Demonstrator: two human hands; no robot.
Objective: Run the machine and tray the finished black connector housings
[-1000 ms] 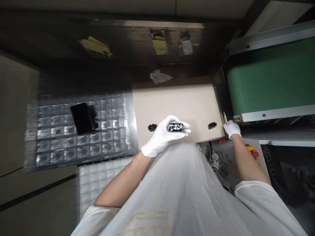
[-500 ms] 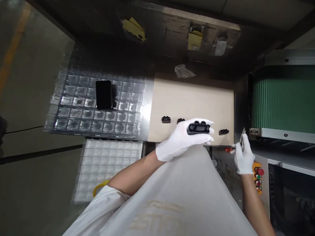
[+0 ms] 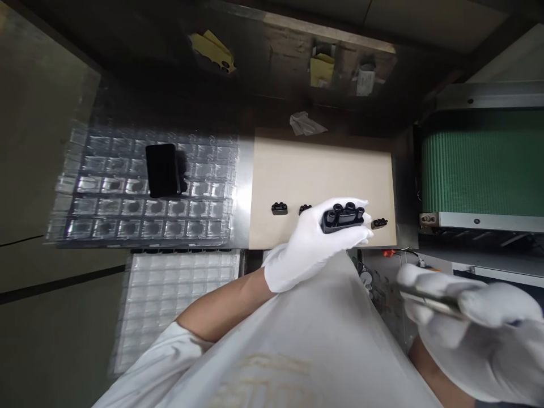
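Observation:
My left hand [image 3: 310,243], in a white glove, is closed round a black plastic part [image 3: 345,218] with several round posts on its upper side. It holds the part over the front edge of the beige board [image 3: 323,164]. My right hand [image 3: 471,323], also gloved, is raised close to the camera at the lower right and blurred. Its fingers are pinched on a thin metal tool [image 3: 437,303], whose exact kind I cannot make out. Smaller black parts lie on the board: one at the left [image 3: 279,208], one partly behind my left hand [image 3: 305,209], and one at the right [image 3: 379,223].
Clear plastic trays [image 3: 140,226] lie on the left, with a black rectangular object [image 3: 162,170] on them. Below is a whiter tray stack [image 3: 178,300]. A green conveyor belt [image 3: 484,164] runs at the right. Crumpled film [image 3: 306,123] lies behind the board.
My right hand has come up toward the camera with the metal tool and looks much larger. My left hand still holds the black part, now tilted slightly. The view has shifted a little.

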